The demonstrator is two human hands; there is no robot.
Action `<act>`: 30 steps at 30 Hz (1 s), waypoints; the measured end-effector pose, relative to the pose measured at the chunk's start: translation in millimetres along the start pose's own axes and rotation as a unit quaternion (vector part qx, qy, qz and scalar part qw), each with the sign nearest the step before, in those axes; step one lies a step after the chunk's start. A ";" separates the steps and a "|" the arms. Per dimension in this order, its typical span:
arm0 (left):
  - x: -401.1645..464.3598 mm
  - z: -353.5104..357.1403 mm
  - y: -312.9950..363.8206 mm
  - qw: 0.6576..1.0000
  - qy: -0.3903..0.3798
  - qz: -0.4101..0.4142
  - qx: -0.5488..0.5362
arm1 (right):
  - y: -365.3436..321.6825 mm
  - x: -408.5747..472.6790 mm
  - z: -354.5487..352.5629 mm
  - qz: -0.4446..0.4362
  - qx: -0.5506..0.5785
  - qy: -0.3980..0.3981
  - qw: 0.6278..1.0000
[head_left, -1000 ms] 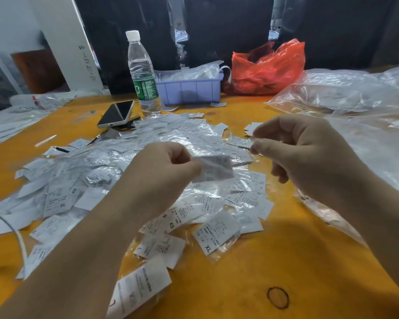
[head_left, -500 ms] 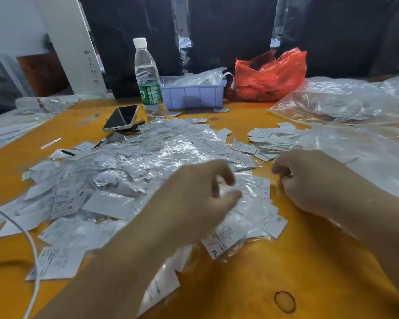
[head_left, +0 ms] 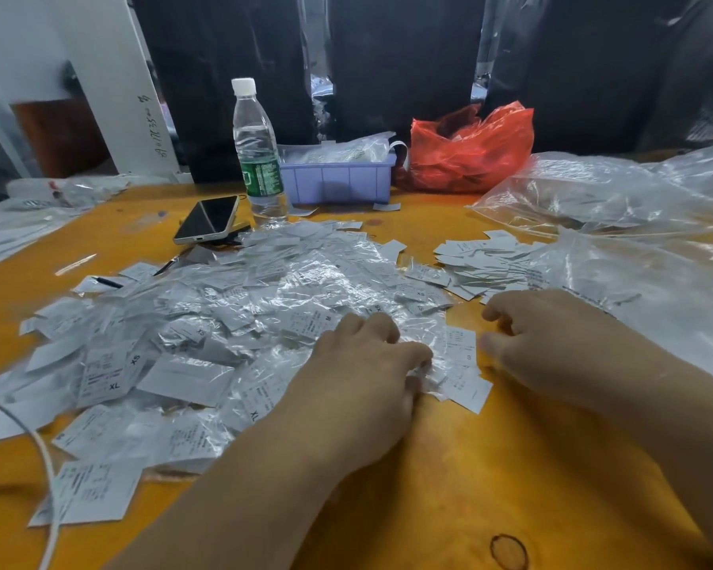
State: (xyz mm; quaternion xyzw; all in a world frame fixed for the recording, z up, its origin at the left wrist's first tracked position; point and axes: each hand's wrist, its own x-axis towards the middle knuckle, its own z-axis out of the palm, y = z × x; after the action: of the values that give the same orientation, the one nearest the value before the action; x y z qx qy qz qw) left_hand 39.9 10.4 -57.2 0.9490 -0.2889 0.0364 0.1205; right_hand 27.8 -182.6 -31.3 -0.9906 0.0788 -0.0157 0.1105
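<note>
Broad wooden table, orange-yellow and smooth, marked by a dark ring near the front edge. Over the right side, big clear plastic bags, glossy and rumpled. Across the left and middle, a wide low pile of packets: small white rectangular paper tags printed with sizes, each in crinkly see-through film. At the back, a soft red plastic bag, slumped just beside a boxy lilac plastic tray; next to that, upright, a ribbed clear bottle with a white cap and green label. In front of the bottle, a flat dark phone, propped at a slant. Right of the pile, a loose stack of bare paper tags. At the pile's near right edge, left hand, palm down, fingers curled, thumb and fingertips pinching one shiny packet. Just beside it, right hand, curled on the wood, thumb tip close to a tag; cannot tell whether clenched on anything.
</note>
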 end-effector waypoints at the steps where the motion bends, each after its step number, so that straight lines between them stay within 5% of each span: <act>1: 0.9 0.2 -0.7 1.000 0.004 -0.005 0.003 | 0.4 0.6 0.4 0.006 -0.003 -0.001 1.000; 10: 2.4 2.8 -2.7 1.000 -0.002 -0.018 -0.012 | 3.2 3.7 5.6 0.025 -0.064 -0.068 0.995; 15: 2.6 2.8 -2.6 1.000 -0.001 -0.019 -0.020 | -2.8 -8.8 4.2 0.001 -0.069 -0.030 0.997; 21: 3.1 4.0 -3.3 1.000 0.003 -0.021 -0.023 | -1.3 -9.9 -1.2 -0.014 0.053 0.071 0.996; 25: 3.8 3.4 -3.3 0.999 0.005 -0.025 -0.026 | 1.4 -6.5 4.7 0.005 -0.021 0.002 1.000; 30: 2.7 2.9 -2.4 0.999 0.005 -0.025 -0.026 | -4.7 -13.5 5.7 -0.021 -0.020 0.022 0.999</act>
State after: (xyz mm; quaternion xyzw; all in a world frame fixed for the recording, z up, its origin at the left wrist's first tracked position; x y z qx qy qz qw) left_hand 43.5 10.2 -60.1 0.9522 -0.2654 0.0309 0.1478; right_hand 15.4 -174.7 -36.0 -0.9935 0.0603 -0.0379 0.0889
